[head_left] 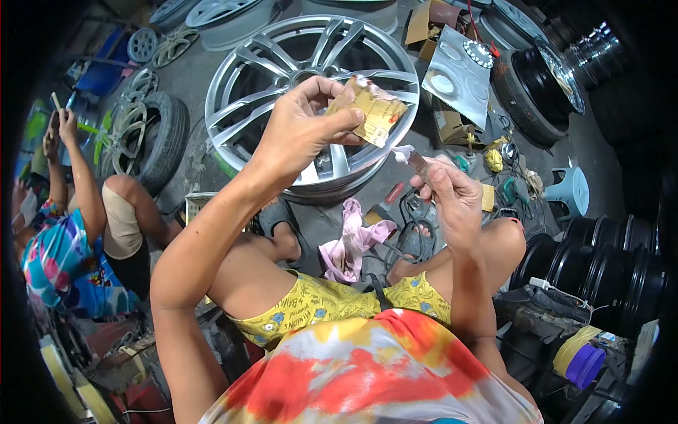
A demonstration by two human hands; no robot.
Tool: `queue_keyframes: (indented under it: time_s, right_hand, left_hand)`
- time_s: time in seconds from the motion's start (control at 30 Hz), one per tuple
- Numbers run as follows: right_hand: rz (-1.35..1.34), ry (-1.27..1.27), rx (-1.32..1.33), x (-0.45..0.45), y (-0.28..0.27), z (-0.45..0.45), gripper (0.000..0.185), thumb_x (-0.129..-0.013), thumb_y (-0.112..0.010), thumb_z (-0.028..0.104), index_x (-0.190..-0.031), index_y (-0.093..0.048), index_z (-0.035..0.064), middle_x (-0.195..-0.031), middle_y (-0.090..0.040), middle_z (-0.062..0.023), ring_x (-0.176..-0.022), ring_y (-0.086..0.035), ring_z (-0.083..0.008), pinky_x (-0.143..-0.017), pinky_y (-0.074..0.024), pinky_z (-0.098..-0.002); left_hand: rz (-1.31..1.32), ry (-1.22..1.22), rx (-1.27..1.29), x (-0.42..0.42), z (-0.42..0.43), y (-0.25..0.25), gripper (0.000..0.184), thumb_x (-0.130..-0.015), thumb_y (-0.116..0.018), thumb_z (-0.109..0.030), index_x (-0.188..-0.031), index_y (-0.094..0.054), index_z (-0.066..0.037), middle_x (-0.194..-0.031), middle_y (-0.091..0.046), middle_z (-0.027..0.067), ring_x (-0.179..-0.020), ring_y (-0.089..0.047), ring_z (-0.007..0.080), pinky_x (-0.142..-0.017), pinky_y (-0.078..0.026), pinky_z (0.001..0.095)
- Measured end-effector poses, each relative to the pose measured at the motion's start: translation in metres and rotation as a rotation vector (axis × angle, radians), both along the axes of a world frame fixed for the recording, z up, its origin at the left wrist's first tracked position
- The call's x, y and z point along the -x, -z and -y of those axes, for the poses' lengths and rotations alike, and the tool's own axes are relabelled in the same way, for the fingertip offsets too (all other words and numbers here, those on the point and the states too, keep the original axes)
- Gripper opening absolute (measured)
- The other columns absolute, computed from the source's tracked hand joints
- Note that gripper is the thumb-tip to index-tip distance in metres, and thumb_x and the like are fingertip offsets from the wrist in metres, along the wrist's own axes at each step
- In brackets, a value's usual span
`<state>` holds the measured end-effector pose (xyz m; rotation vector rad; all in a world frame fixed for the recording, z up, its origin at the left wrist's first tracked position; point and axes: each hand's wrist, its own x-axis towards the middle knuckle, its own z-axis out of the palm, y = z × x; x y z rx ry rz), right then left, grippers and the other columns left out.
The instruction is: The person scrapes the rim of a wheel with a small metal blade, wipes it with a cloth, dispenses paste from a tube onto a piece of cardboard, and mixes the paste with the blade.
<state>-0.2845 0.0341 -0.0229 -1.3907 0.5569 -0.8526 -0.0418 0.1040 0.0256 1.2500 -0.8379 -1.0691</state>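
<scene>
My left hand point(304, 131) pinches a worn yellow card point(378, 116) between thumb and fingers, above the alloy wheel. Whitish paste and dark reddish smears show along the card's edges. In my right hand point(452, 194) is a small putty knife point(418, 164), its tip loaded with white paste point(403, 152). That tip is just below and to the right of the card, apart from it. Beneath both hands lies a large silver multi-spoke alloy wheel point(240, 134), face up on the floor; my left hand and the card cover part of its spokes.
A pink cloth point(349, 244) lies between my feet. At right stand a light blue stool point(567, 191), a tire point(519, 106) and stacked dark rims point(586, 261). A splattered board point(459, 78) rests on boxes. Another person point(78, 240) sits at left near a tire point(169, 141).
</scene>
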Motion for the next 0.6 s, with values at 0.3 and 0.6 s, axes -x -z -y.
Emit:
queue_keyframes:
  time_s: [0.3,0.6]
  right_hand:
    - [-0.016,0.039,0.12,0.0,-0.003,-0.003,0.03,-0.102,-0.061,0.013,-0.123,-0.067,-0.0065,-0.103,-0.062,-0.0067,-0.089,-0.059,-0.011,-0.075,-0.0471,-0.0222]
    - [-0.022,0.213,0.449,-0.012,-0.002,-0.005,0.027,-0.094,-0.07,0.004,-0.12,-0.071,0.0005,-0.105,-0.063,-0.0061,-0.078,-0.058,-0.0063,-0.053,-0.0485,-0.0191]
  left_hand:
    - [0.031,0.054,-0.113,-0.003,0.004,0.008,0.022,-0.089,-0.077,-0.009,-0.104,-0.063,-0.003,-0.086,-0.067,0.0029,-0.077,-0.065,0.0064,-0.068,-0.053,0.0187]
    - [-0.04,0.003,-0.052,0.018,0.003,-0.003,0.021,-0.085,-0.08,-0.009,-0.099,-0.065,-0.005,-0.081,-0.066,-0.0006,-0.071,-0.059,0.0034,-0.066,-0.046,0.0175]
